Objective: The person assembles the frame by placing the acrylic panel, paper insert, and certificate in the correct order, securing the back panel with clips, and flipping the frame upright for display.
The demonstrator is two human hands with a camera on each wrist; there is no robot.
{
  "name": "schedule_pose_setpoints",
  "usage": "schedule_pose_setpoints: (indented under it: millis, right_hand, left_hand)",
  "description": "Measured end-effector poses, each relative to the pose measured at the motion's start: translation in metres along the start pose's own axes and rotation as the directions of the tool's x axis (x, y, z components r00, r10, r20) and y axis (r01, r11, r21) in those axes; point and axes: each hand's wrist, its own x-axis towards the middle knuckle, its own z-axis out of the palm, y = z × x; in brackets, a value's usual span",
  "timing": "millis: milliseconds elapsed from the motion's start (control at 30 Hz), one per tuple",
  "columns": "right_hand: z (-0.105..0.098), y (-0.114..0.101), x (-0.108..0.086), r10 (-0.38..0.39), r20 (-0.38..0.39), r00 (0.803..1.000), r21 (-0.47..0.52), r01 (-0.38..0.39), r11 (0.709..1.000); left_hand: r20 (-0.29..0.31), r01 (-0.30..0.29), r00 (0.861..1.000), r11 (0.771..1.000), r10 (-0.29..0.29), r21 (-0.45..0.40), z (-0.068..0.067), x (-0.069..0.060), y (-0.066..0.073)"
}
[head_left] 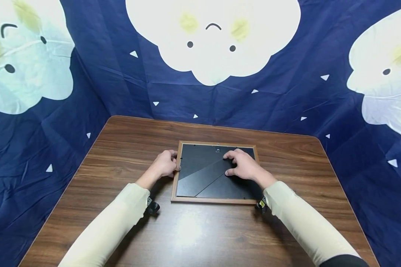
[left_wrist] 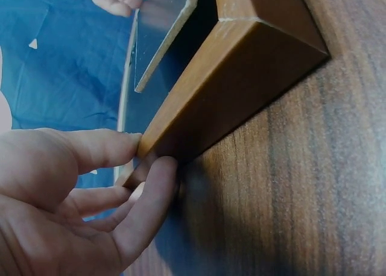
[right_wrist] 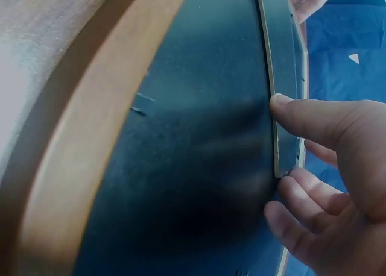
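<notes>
A picture frame [head_left: 214, 201] with a light brown wooden rim lies on the table, its black back upward. Across the back runs a flat black easel stand [head_left: 200, 178], slanting from the lower left toward the upper right. My left hand [head_left: 165, 163] holds the frame's left rim, thumb on top and fingers against the outer side, as the left wrist view shows. At the stand's narrow end, my right hand [head_left: 243, 165] pinches it, with the thumb [right_wrist: 286, 107] on its edge. In the left wrist view the stand's wide end [left_wrist: 166, 32] stands off the backing.
The brown wood-grain table [head_left: 120, 148] extends around the frame. Dark blue cloth [head_left: 214, 100] with white clouds hangs along the back and both sides. A small metal hanger [head_left: 218, 149] sits near the frame's top rim.
</notes>
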Motion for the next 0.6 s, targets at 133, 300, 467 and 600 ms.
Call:
schedule_pose_setpoints:
  millis: [133,300,467,600]
  right_hand:
    - [0.001,-0.005,0.005,-0.012,0.019,1.000,-0.045,0.013,0.999]
    - [0.004,-0.008,0.011,-0.039,0.022,0.999,-0.076,0.041,0.996]
    - [0.002,-0.008,0.014,-0.064,0.059,0.996,-0.074,0.069,0.995]
    - [0.001,-0.011,0.016,-0.099,0.119,0.988,-0.091,0.110,0.990]
  left_hand:
    - [-0.003,0.001,1.000,1.000,-0.001,-0.013,0.000,0.000,-0.001]
    - [-0.003,-0.003,1.000,1.000,0.003,-0.002,0.000,-0.001,0.000]
    - [0.001,0.000,1.000,1.000,0.000,0.005,0.000,-0.001,0.000]
    - [0.004,0.002,1.000,1.000,-0.002,0.004,0.000,-0.001,0.000]
